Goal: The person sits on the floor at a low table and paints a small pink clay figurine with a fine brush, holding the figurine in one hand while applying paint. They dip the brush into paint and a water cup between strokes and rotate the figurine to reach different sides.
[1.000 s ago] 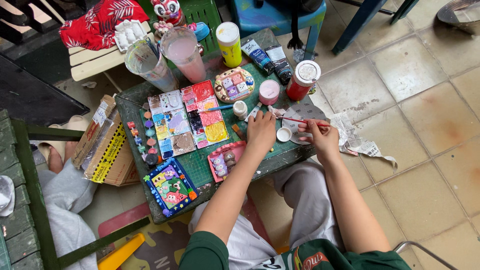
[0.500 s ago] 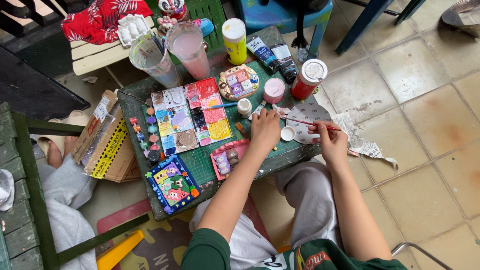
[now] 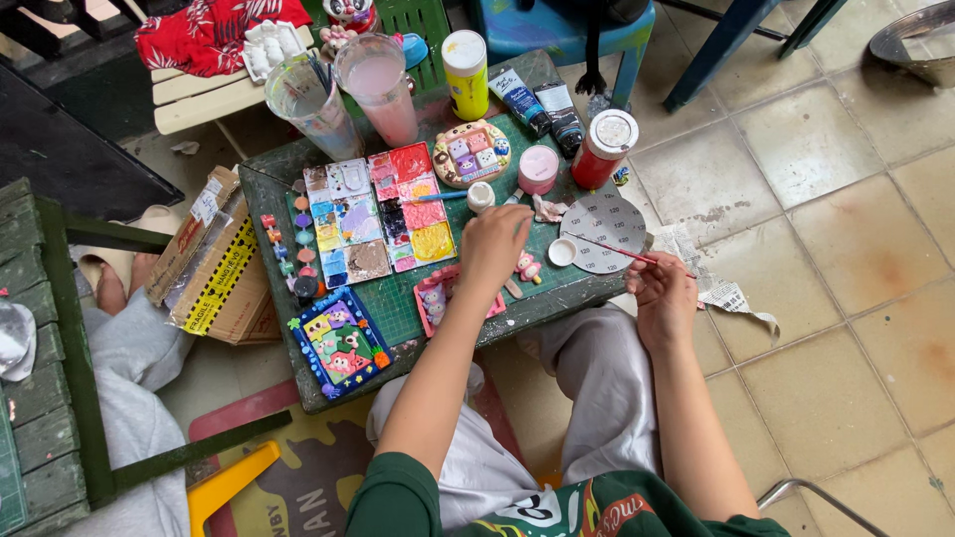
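Note:
My left hand [image 3: 494, 247] rests on the green table [image 3: 269, 194], fingers curled over something small that I cannot make out, right beside a little pink figurine [image 3: 526, 267]. My right hand [image 3: 664, 295] hovers at the table's right edge and pinches a thin red paintbrush [image 3: 617, 250] whose tip points left over a grey round disc [image 3: 602, 230]. A small white cap [image 3: 562, 253] lies on that disc. A paint palette [image 3: 376, 216] with many coloured wells lies left of my left hand.
Two plastic cups [image 3: 378, 85] of cloudy water, a yellow can [image 3: 466, 72], paint tubes [image 3: 519, 97], a red jar [image 3: 602, 149] and a pink pot [image 3: 538, 169] stand at the table's far side. A painted blue tray [image 3: 338, 341] sits front left. Cardboard boxes [image 3: 214, 261] lean at left.
My right hand has drawn back to the right, off the grey disc toward the table edge, with the brush still in it. My left hand stays in place.

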The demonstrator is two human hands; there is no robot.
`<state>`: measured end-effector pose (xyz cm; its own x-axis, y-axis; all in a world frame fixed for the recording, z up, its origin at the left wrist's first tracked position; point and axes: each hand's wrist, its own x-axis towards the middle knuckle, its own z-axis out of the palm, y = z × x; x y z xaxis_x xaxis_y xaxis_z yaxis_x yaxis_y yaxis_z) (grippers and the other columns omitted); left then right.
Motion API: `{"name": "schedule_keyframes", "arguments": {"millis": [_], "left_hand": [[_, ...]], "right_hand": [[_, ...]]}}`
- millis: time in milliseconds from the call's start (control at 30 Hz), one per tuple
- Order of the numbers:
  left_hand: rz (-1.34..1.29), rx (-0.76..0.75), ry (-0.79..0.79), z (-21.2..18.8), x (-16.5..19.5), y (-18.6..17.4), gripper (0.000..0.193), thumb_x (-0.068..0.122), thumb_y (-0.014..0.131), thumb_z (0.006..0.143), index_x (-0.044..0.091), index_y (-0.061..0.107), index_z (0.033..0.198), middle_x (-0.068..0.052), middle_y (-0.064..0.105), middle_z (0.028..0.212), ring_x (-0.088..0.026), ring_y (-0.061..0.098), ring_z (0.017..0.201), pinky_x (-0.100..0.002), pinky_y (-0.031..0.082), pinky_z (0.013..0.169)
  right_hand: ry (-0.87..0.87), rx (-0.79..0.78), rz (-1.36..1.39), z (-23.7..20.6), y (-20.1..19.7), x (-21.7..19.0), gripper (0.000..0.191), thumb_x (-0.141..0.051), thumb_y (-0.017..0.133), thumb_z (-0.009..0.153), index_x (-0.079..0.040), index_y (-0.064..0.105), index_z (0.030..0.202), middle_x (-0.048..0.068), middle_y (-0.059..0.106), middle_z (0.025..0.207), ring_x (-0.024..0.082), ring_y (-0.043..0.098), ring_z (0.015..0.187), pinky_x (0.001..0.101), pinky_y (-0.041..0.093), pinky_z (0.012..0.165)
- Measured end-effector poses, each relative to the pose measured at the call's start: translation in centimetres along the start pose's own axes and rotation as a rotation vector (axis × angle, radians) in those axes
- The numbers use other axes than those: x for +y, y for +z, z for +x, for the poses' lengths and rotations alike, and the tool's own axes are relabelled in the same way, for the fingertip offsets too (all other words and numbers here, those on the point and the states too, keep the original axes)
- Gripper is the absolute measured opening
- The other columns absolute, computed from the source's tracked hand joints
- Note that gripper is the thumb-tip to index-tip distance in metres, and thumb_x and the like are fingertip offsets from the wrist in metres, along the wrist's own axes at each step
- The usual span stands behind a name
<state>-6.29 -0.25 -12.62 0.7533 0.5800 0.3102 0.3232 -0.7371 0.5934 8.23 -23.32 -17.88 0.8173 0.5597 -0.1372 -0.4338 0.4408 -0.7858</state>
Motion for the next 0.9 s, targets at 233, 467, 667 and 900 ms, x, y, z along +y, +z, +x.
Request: {"name": "schedule_keyframes", "arguments": {"millis": [233,467,667,900], "left_hand": [[-0.366,0.363,-0.12,-6.4,1.2,-3.3,0.012,0.018,0.078,0.092,0.008,0.076,0.098,-0.003,0.078,0.109,-0.017,0.077,0.099,-0.03,0.06,0.084],[-0.867,0.411,-0.361,-10.8,-1.7,0.0,0.024,0.022,0.065,0.107,0.0,0.074,0.111,-0.004,0.077,0.106,-0.01,0.072,0.092,-0.021,0.055,0.078],[-1.044,0.467,-0.524,-10.3,-2.8,-0.2,0.025,0.023,0.069,0.102,0.0,0.068,0.112,-0.005,0.074,0.099,-0.003,0.061,0.075,-0.018,0.04,0.051],[-1.294,0.483,-0.665,-9.2,-1.9,-2.8,0.028,0.028,0.06,0.105,0.004,0.069,0.115,-0.002,0.067,0.085,-0.001,0.046,0.056,-0.018,0.032,0.042]], "right_hand": [[-0.023,-0.091,0.039,-3.0,1.4,-1.0,0.034,-0.025,0.043,0.108,0.001,0.059,0.124,0.019,0.069,0.112,0.028,0.068,0.102,0.039,0.057,0.08],[-0.3,-0.297,-0.455,-5.8,6.0,2.3,0.025,-0.026,0.035,0.119,-0.005,0.048,0.115,0.022,0.069,0.131,0.027,0.069,0.11,0.0407,0.057,0.096],[-0.429,-0.181,-1.218,-6.0,8.0,4.9,0.019,-0.02,0.057,0.108,-0.003,0.057,0.114,0.013,0.067,0.101,0.028,0.063,0.084,0.0403,0.05,0.079],[-0.661,-0.185,-1.589,-4.7,9.7,6.9,0.044,-0.019,0.084,0.08,-0.003,0.061,0.114,0.009,0.062,0.095,0.03,0.056,0.097,0.0432,0.039,0.08]]}}
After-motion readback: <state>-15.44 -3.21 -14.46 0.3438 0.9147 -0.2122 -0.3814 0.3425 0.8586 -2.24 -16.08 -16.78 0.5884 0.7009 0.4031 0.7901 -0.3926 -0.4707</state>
